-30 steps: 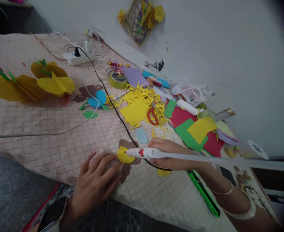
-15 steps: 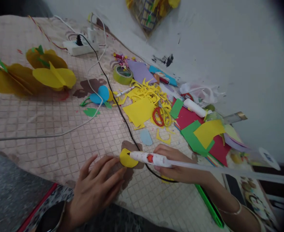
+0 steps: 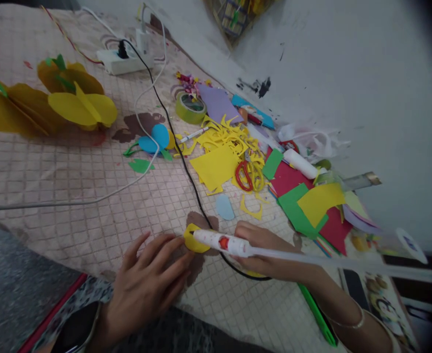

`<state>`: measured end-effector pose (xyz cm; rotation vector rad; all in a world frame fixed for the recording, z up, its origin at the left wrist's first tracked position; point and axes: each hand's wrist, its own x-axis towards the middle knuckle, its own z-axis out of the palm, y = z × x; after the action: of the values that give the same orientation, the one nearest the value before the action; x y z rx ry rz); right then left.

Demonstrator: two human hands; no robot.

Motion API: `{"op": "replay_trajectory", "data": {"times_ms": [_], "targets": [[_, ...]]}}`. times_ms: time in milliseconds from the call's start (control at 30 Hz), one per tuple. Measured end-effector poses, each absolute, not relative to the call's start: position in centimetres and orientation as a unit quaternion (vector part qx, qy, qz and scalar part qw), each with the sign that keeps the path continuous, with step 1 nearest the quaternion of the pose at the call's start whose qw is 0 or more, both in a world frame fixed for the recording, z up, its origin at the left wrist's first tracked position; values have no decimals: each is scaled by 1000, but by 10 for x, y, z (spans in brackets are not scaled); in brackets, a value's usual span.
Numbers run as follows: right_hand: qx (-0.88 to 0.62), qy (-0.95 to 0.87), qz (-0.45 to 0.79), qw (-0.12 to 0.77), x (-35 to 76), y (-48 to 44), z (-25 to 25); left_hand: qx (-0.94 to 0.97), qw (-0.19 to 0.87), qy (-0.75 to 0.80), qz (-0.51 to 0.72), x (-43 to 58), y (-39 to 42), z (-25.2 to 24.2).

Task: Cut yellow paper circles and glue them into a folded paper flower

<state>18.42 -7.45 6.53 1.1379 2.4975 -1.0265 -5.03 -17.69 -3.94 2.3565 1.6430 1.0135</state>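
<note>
Our right hand (image 3: 263, 250) curls around a white glue gun (image 3: 219, 242), its tip on a yellow paper piece (image 3: 191, 240); our left hand (image 3: 146, 279) lies just beside, fingers (image 3: 164, 252) spread.

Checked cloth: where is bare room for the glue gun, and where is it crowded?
Bare cloth lies between white cable and black cable, and below the right hand beside the green strip. Scissors and paper scraps crowd the wall side.
</note>
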Motion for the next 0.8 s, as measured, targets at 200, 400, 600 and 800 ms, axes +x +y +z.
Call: {"op": "replay_trajectory", "data": {"times_ms": [200,400,600,800], "targets": [[394,849,-334,110,185,-74,64,772,52,543,325,-51,-178,-39],[372,855,-338,128,184,-72,65,767,51,544,337,-49,-178,-40],[371,855,-342,120,176,-72,68,763,44,548,340,-49,-178,-42],[380,853,-345,99,178,-71,69,762,37,553,333,-48,-178,-39]]}}
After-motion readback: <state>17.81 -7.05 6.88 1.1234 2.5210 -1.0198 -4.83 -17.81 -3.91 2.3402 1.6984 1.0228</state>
